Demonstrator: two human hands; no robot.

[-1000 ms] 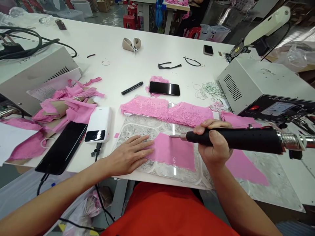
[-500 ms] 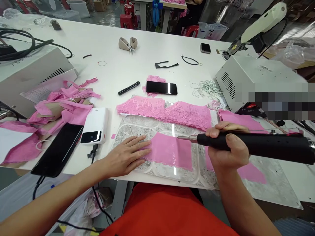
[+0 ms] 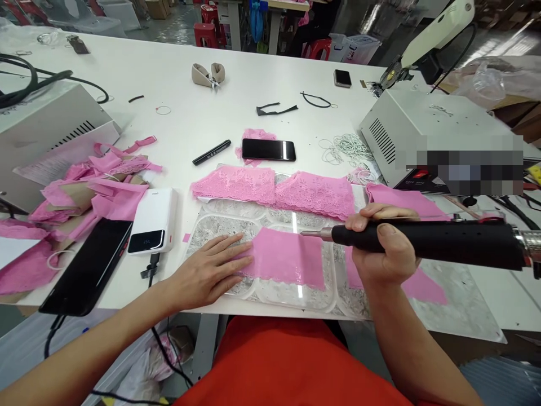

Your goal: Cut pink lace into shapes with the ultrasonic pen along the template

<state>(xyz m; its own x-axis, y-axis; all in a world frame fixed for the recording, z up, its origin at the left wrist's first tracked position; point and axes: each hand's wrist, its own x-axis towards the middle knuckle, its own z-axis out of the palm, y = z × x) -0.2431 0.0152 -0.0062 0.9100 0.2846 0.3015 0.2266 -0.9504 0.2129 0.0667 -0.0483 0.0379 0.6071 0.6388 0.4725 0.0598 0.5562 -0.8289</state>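
Note:
My left hand lies flat with its fingers stretched out, their tips on the left edge of a pink fabric piece. That piece rests on a clear plastic template with rounded outlines. In my right hand is a thick black handheld tool with a slim metal tip, held sideways. Its tip points left over the upper part of the fabric; whether it touches cannot be made out. Behind lie two pink lace pieces side by side. Another pink piece is partly hidden by my right forearm.
Grey machine boxes stand left and right. A white power bank and a large black device sit left, near crumpled pink garments. Farther back are a phone, a marker, snips and tangled cord.
The whole view has shifted slightly, so things on the table appear farther left. Both hands and the tool keep nearly the same place over the pink fabric.

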